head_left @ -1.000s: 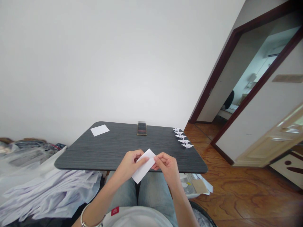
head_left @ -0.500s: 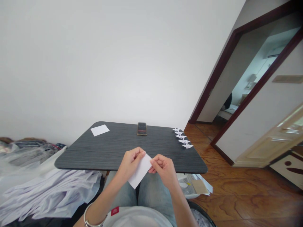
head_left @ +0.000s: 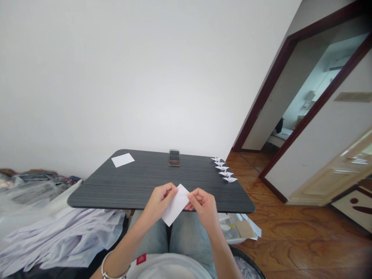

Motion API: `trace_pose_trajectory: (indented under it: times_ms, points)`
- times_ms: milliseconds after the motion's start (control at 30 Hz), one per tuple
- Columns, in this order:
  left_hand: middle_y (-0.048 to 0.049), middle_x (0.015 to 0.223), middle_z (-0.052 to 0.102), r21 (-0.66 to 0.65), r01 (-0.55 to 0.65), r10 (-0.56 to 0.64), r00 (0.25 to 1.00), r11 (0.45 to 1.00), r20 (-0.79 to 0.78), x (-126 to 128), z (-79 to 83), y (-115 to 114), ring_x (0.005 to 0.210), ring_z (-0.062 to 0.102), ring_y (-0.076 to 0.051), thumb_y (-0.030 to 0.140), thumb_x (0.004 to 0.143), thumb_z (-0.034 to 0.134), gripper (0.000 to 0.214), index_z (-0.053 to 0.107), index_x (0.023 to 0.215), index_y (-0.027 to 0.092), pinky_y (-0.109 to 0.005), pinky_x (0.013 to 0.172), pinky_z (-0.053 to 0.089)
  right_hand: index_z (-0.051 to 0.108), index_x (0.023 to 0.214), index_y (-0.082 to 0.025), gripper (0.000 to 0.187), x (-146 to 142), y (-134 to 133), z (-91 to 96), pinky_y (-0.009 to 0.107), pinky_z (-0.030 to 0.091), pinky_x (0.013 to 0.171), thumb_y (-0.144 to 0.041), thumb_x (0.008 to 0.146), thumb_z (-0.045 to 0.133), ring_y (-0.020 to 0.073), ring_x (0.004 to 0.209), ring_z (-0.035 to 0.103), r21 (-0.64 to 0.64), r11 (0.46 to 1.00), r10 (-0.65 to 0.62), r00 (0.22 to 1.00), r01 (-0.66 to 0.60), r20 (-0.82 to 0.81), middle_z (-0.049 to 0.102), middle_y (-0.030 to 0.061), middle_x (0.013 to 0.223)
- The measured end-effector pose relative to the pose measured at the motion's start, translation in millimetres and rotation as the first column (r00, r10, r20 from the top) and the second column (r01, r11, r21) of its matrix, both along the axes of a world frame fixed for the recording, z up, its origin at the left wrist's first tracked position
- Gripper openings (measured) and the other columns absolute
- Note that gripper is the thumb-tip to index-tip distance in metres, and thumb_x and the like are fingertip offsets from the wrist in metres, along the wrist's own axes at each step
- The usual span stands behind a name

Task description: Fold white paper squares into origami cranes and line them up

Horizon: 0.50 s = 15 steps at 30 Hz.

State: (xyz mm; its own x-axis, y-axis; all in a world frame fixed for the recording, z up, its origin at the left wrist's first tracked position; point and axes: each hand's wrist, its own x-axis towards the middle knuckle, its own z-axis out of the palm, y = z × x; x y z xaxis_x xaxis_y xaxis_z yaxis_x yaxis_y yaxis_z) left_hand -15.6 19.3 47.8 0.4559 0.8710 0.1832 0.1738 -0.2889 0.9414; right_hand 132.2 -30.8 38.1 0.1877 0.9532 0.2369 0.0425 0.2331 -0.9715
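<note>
Over the table's front edge, a small white sheet of paper (head_left: 176, 206) is held up between both hands, tilted with one corner pointing away from me. My left hand (head_left: 162, 198) pinches its left side between thumb and fingers. At the right corner, my right hand (head_left: 202, 203) grips the paper with thumb and forefinger, its other fingers curled. Whether the paper is one layer or folded, I cannot tell. Several folded white paper cranes (head_left: 224, 171) stand in a row along the table's right side.
The dark wood-grain table (head_left: 145, 178) stands against a white wall. Another white sheet of paper (head_left: 123, 159) lies at its back left, and a phone (head_left: 174, 158) at the back middle. Piled white cloth (head_left: 64, 236) is on the left; a bin of papers (head_left: 236, 228) sits below right.
Both hands have shifted slightly, carrying the paper a little up and to the right. More of its upper corner now shows above my left fingers.
</note>
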Motion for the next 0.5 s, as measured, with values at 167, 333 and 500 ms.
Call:
trace_pose_trajectory:
  times_ms: [167,333,500]
  points:
    - [0.0035,0.049,0.045,0.119,-0.121,0.13,0.989,0.986,-0.076,0.1,-2.3,-0.5,0.047,0.04,-0.009,0.045,0.08,0.043,0.038,0.044,0.055,0.015,-0.019,0.044,0.025,0.056,0.061,-0.015,0.024,-2.3,1.6,-2.9,0.018,0.044,0.043,-0.034,0.074,0.06,0.0114,0.043,0.058,0.031,0.998,-0.045,0.999,0.046,-0.019,0.063,0.0011,0.047]
    - [0.0049,0.045,0.038,0.125,-0.162,0.174,0.981,0.979,-0.084,-1.0,-7.0,3.2,0.044,0.035,-0.007,0.046,0.076,0.049,0.042,0.038,0.049,0.015,-0.019,0.043,0.022,0.056,0.061,-0.015,0.024,-3.4,2.6,-5.4,0.019,0.045,0.043,-0.035,0.074,0.06,0.0116,0.042,0.058,0.044,0.996,-0.071,0.997,0.073,-0.04,0.063,0.0007,0.046]
    - [0.0031,0.051,0.048,-0.012,-0.082,0.082,0.996,0.997,0.021,-3.3,-8.2,3.5,0.046,0.04,-0.008,0.044,0.074,0.052,0.035,0.045,0.057,0.015,-0.018,0.043,0.025,0.056,0.062,-0.015,0.024,-0.5,4.3,-7.8,0.019,0.045,0.043,-0.035,0.074,0.06,0.0115,0.042,0.058,0.069,0.989,-0.122,0.99,0.127,-0.076,0.063,0.0007,0.046]
